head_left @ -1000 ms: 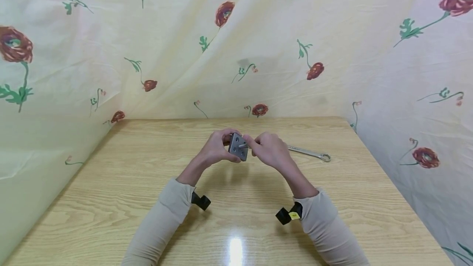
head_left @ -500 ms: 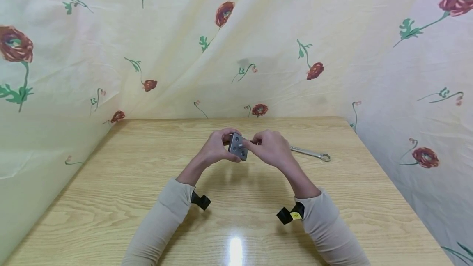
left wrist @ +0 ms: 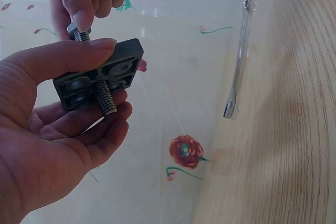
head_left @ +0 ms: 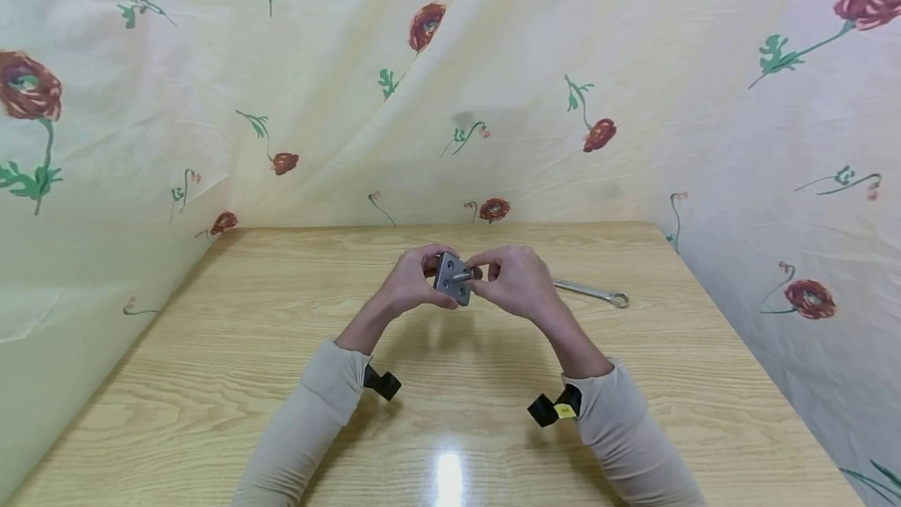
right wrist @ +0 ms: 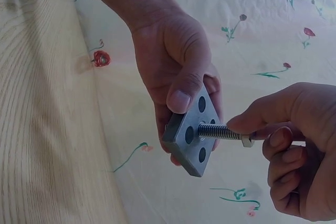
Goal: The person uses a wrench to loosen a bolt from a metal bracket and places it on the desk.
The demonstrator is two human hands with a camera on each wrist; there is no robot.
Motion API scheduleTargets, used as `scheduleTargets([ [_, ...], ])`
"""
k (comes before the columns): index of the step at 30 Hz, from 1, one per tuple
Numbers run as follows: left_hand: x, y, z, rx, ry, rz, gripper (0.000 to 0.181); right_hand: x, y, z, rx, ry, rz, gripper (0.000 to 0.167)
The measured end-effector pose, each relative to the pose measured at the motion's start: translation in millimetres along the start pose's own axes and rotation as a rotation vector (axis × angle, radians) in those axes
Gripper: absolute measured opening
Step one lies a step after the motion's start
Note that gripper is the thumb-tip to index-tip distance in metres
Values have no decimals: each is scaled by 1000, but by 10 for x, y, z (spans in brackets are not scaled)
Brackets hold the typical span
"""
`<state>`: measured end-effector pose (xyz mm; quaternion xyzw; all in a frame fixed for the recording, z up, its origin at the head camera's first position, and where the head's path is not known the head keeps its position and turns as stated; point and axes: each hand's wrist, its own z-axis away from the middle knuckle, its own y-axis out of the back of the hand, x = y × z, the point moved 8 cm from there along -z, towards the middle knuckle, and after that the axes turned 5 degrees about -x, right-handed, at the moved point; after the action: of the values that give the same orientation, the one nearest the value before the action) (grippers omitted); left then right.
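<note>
My left hand (head_left: 411, 284) grips a grey square plate (head_left: 453, 278) by its edges, above the table. In the right wrist view the plate (right wrist: 184, 145) shows several round holes, and a threaded bolt (right wrist: 218, 131) stands in its middle. The thumb and index finger of my right hand (right wrist: 302, 145) pinch the bolt near its hex head. From the left wrist view, the bolt's threaded end (left wrist: 105, 99) sticks out of the plate's recessed side, near the left fingers.
A combination wrench (head_left: 591, 291) lies on the wooden table (head_left: 211, 382), right of my right hand. Floral cloth (head_left: 338, 84) hangs behind the table and on both sides.
My right hand's fingers have shifted on the bolt, leaving more of its shaft showing than half a second ago. The left hand and plate have barely moved.
</note>
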<state>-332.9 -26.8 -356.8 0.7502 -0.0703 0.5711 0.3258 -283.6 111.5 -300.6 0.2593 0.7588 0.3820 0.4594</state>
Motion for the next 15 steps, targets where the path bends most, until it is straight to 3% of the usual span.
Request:
scheduleTargets([
  [11, -15, -10, -1, -3, 8, -4, 68, -48, -18, -1, 25, 86, 33, 26],
  [15, -19, -8, -2, -1, 7, -5, 69, -39, -28, -7, -8, 52, 43, 28],
])
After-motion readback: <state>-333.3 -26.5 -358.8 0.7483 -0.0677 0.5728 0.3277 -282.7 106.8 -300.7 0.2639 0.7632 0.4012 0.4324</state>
